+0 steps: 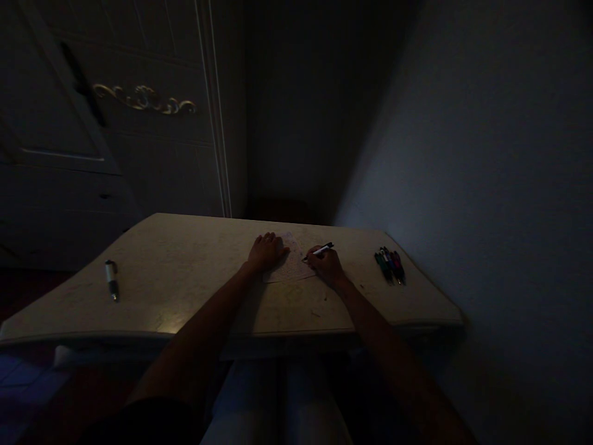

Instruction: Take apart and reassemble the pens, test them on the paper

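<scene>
A sheet of paper with faint coloured marks lies on the pale tabletop. Flat on its left side rests my left hand, fingers stretched out and holding nothing. My right hand is closed around a white and black pen over the paper's right part. The pen is tilted, its tip at or just above the sheet; whether it touches I cannot tell. The dim light hides what is drawn or written.
Several coloured pens lie bunched near the table's right edge. A single white and dark pen lies at the far left. A wall rises close on the right, and a cabinet with an ornate handle stands behind the table.
</scene>
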Action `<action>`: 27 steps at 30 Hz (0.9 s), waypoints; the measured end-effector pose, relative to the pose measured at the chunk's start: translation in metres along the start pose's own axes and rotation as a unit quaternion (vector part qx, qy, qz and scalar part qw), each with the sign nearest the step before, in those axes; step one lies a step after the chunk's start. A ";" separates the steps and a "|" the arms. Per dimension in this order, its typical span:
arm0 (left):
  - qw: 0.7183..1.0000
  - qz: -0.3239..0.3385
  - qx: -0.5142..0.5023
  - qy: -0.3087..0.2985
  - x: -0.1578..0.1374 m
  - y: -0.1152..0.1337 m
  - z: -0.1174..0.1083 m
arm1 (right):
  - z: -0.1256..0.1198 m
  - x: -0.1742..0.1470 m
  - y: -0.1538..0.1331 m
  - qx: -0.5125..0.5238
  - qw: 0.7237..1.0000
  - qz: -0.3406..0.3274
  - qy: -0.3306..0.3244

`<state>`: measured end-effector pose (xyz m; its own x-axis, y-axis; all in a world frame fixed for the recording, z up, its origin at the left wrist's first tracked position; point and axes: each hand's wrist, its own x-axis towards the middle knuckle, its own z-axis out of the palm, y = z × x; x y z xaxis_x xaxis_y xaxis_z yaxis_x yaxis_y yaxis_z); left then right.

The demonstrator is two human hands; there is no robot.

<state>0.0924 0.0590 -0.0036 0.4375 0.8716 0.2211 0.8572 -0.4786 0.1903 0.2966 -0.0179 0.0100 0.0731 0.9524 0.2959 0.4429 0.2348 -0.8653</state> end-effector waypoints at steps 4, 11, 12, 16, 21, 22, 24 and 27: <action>1.000 0.005 0.010 -0.007 0.001 0.000 -0.001 | 0.001 0.006 0.009 0.141 0.987 0.062 0.037; 1.000 0.016 0.011 -0.005 0.002 -0.002 0.000 | -0.001 0.014 0.016 0.187 0.974 0.088 0.094; 1.000 0.017 0.015 -0.005 0.002 -0.002 0.000 | -0.001 0.014 0.016 0.185 0.975 0.082 0.092; 1.000 0.019 0.021 -0.001 0.003 -0.001 0.000 | 0.000 0.014 0.016 0.187 0.974 0.086 0.095; 0.998 -0.021 -0.052 0.036 0.008 -0.005 0.000 | -0.001 0.015 0.012 0.202 0.963 0.116 0.134; 0.992 -0.037 -0.095 0.073 0.008 -0.008 -0.001 | -0.002 0.015 0.011 0.202 0.962 0.120 0.140; 0.961 -0.091 -0.202 0.165 0.006 -0.013 -0.004 | -0.002 0.015 0.009 0.202 0.960 0.127 0.149; 0.918 -0.171 -0.271 0.235 -0.002 -0.018 -0.009 | -0.002 0.014 0.008 0.201 0.959 0.139 0.146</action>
<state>0.0737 0.0645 0.0014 -0.1067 0.8992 0.4243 0.6052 -0.2798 0.7452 0.3028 -0.0032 0.0085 0.4123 0.9074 0.0814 -0.0050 0.0916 -0.9958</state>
